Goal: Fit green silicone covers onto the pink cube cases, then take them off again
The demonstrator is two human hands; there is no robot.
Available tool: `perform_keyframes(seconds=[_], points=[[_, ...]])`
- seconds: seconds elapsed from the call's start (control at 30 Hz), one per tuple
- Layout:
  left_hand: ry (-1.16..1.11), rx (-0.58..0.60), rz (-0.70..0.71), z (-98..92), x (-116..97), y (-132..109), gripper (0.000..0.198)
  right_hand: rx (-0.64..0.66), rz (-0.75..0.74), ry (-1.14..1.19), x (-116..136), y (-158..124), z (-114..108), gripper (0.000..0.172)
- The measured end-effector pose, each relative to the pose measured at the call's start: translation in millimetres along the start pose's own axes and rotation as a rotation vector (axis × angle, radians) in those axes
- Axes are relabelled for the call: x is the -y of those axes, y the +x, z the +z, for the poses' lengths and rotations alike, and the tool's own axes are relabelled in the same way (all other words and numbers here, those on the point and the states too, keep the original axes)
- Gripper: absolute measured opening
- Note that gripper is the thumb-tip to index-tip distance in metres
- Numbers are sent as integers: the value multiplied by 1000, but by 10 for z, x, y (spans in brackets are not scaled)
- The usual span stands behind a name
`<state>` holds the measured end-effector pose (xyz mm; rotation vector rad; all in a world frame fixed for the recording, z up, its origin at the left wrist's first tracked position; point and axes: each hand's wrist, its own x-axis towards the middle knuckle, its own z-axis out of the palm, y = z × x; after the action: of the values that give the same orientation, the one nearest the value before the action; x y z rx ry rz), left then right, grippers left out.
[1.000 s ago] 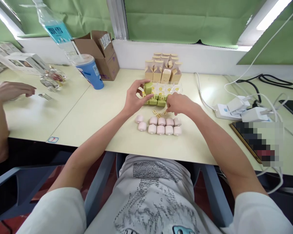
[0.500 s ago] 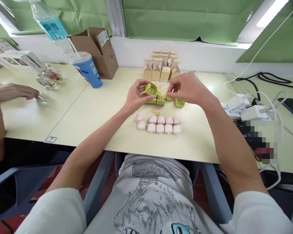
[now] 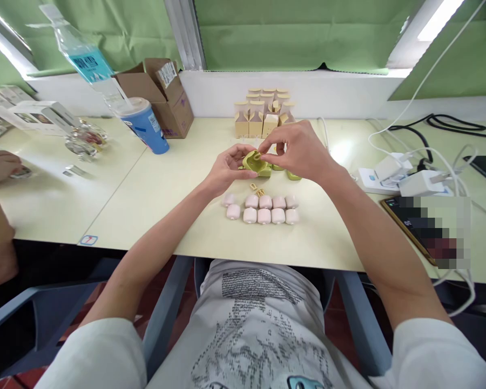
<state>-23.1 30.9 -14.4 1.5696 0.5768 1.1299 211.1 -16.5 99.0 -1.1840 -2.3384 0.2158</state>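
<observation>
Fingers of my left hand [image 3: 229, 170] are closed around a small olive-green case [image 3: 256, 163], its hollow side tilted up towards me. At the case's upper rim, my right hand [image 3: 294, 148] pinches a small yellow-green loop [image 3: 257, 155], partly hidden by the fingertips. More green cases [image 3: 294, 175] lie behind and to the right, mostly covered by my right hand. Two rows of small pale pink cases [image 3: 264, 216] sit on the table in front of my hands. Just behind them lie several yellow cord loops [image 3: 257, 190].
Open cardboard boxes [image 3: 255, 123] stand in rows at the back. A blue cup [image 3: 149, 129], a tilted bottle [image 3: 89, 65] and a brown carton [image 3: 174, 105] are to the left. Chargers [image 3: 423, 183] and a phone [image 3: 413, 227] lie right. Another person's hand [image 3: 2, 165] is far left.
My right hand has moved left, bringing the small loop from above the other green cases to the held case. The other person's hand has moved left, off a small silver object.
</observation>
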Motion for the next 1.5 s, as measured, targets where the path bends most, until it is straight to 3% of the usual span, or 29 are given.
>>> perform_keyframes(seconds=[0.3, 0.63, 1.03, 1.27, 1.5], points=[[-42, 6, -15, -2, 4, -4, 75, -21, -14, 52, -34, -9, 122, 12], [-48, -1, -11, -6, 11, -2, 76, 2, 36, -43, -28, -13, 101, 20], [-71, -5, -45, -50, 49, 1, 79, 23, 27, 30, 5, -32, 136, 20], [-35, 61, -78, -77, -19, 2, 82, 115, -120, 13, -13, -27, 91, 19], [-45, 86, -93, -63, -118, -8, 75, 68, -170, -143, 67, -61, 104, 15]])
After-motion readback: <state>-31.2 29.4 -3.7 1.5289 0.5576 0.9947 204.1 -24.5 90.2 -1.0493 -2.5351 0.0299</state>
